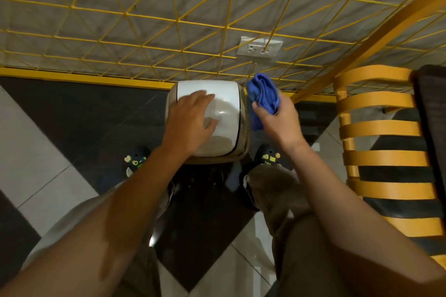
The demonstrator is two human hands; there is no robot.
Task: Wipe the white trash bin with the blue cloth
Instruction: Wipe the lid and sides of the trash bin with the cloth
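Observation:
The white trash bin stands on the floor against the wall, seen from above, its glossy lid facing me. My left hand lies flat over the left part of the lid, fingers spread, holding nothing. My right hand hovers just right of the bin and grips the bunched blue cloth. The cloth sticks up above my fingers and hangs beside the bin's right edge, apart from the lid.
A yellow slatted chair stands close on the right. A yellow wire grid covers the grey wall behind the bin, with a power outlet on it. My two feet stand on the black and white tiled floor either side of the bin.

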